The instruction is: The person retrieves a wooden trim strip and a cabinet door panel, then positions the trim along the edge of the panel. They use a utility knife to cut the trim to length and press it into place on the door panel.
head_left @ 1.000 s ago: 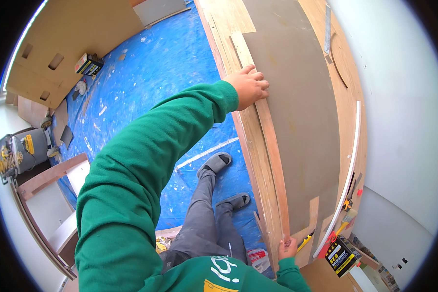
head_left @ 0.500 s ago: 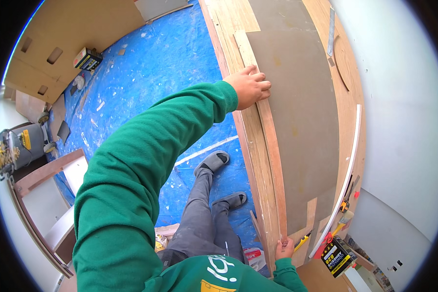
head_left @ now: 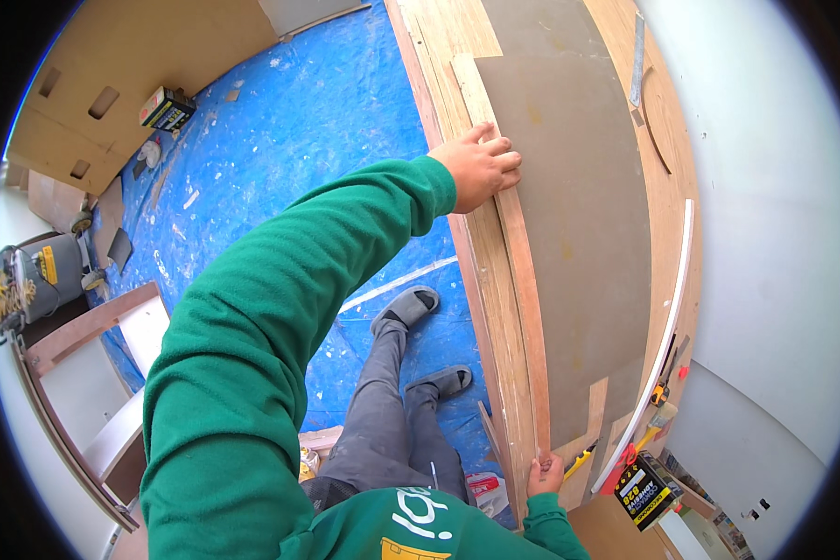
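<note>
A long, narrow wooden strip lies lengthwise along the left part of a workbench, over pale wood boards and beside a large grey-brown panel. My left hand is wrapped over the strip towards its far part, fingers curled across its top. At the near end, my right hand closes on the same strip between thumb and fingers. The underside of the left palm is hidden. Beside my right hand lies a yellow and black utility knife.
A white curved edging strip runs along the right. Near it are a brush, a tape measure and a black adhesive can. Blue sheeting covers the floor; a grey vacuum stands at left.
The view has shifted very slightly. Both hands keep the same places on the wooden strip.
</note>
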Tool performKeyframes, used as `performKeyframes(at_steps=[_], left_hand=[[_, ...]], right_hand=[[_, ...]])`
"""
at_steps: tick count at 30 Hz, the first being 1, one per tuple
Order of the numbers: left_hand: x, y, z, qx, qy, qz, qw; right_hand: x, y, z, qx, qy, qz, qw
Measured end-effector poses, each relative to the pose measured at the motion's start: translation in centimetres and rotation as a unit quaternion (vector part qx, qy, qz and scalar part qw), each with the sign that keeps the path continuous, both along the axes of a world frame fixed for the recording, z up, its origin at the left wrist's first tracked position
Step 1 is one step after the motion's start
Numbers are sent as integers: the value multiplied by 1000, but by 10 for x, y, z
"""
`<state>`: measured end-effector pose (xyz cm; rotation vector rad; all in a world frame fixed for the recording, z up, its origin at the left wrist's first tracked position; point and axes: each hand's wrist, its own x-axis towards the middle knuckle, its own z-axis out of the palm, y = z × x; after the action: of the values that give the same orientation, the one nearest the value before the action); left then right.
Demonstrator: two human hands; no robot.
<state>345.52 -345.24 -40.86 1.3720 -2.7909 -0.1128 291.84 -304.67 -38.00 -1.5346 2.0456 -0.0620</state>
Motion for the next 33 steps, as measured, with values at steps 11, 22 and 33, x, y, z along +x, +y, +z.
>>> performKeyframes(at_steps=[11, 22, 33], left_hand=[[-2, 7, -7, -40, -10, 5, 999], [1, 10, -19, -98, -12, -1, 995], [6, 5, -16, -38, 9, -10, 999]], right_hand=[[0, 1, -1, 15, -9, -16, 1000], [1, -1, 4, 33, 8, 3, 999], [-16, 9, -11, 0, 18, 37, 999]])
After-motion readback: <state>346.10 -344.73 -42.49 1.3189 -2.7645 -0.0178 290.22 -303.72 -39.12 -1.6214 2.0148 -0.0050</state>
